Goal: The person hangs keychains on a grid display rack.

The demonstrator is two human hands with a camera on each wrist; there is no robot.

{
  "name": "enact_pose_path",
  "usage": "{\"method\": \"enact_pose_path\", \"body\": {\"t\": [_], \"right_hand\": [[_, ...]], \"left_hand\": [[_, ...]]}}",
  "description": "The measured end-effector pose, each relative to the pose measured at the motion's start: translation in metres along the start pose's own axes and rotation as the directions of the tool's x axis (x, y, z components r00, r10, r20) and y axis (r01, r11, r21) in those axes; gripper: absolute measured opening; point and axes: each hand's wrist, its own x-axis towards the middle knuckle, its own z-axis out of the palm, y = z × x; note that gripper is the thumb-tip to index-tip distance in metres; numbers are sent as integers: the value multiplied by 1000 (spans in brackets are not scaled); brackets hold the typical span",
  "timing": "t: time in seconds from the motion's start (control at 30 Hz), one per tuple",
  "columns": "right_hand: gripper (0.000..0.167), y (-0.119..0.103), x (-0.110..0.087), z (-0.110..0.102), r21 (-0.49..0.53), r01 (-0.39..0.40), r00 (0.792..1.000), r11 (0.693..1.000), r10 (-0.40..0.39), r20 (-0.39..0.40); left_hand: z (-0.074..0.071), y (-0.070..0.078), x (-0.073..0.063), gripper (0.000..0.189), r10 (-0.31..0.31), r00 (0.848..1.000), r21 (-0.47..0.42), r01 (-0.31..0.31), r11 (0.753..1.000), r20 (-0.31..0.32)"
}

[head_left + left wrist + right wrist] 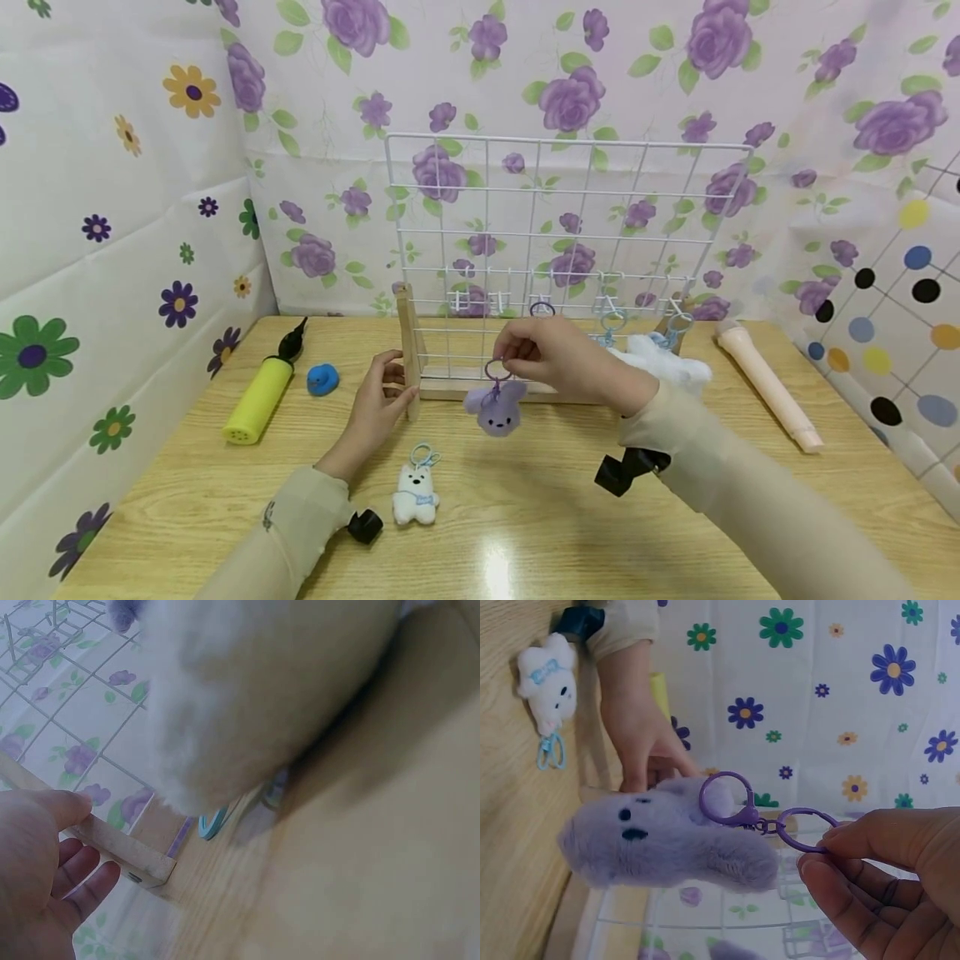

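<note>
Beige sleeve [750,500], purple plush [498,413], dangling below right grip [558,358]

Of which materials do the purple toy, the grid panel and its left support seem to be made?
Purple toy: probably plush fabric, matt; fuzzy pile shows.
Grid panel: likely metal wire, white-coated, given thin, straight bars.
Left support: apparently wood, dull, given its tan colour and squared edges.

Rabbit-eared plush [498,417]: from here I read pale lilac, with a purple ring [744,817].
Bear plush [410,505]: white, with a light-blue bow [426,501].
Wire grid [529,235]: white.
Side post [408,342]: light wood tone.
Back cloth [300,142]: I make out purple roses and green leaves on white.
Left cloth [127,192]: green, purple and orange flowers on white.
Pump [258,402]: yellow, black nozzle [292,342].
Small toy [322,381]: blue.
</note>
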Motion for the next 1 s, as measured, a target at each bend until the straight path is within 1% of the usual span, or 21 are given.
{"method": "enact_pose_path", "body": {"t": [0.17, 0.33, 0.57, 0.73, 1.0], "right_hand": [[7, -4, 7, -13, -16, -4, 999, 1000, 4, -32], [8, -6, 12, -23, -22, -33, 999, 999, 33, -37], [8, -3, 19, -35, -81, -60, 996, 995, 54, -72], [8, -2, 26, -38, -93, -71, 995, 993, 64, -70], [9, 0, 37, -42, -82, -111, 993, 990, 108, -36]], "left_hand": [[-1, 0, -1, 59, -9, 1000, 1, 9, 1000, 2], [-1, -1, -1, 59, -6, 1000, 9, 6, 1000, -1], [0, 0, 0, 58, -3, 1000, 0, 3, 1000, 0], [-1, 0, 0, 58, -3, 1000, 2, 3, 1000, -5], [0, -1, 0, 58, 4, 1000, -7, -4, 1000, -5]]}}
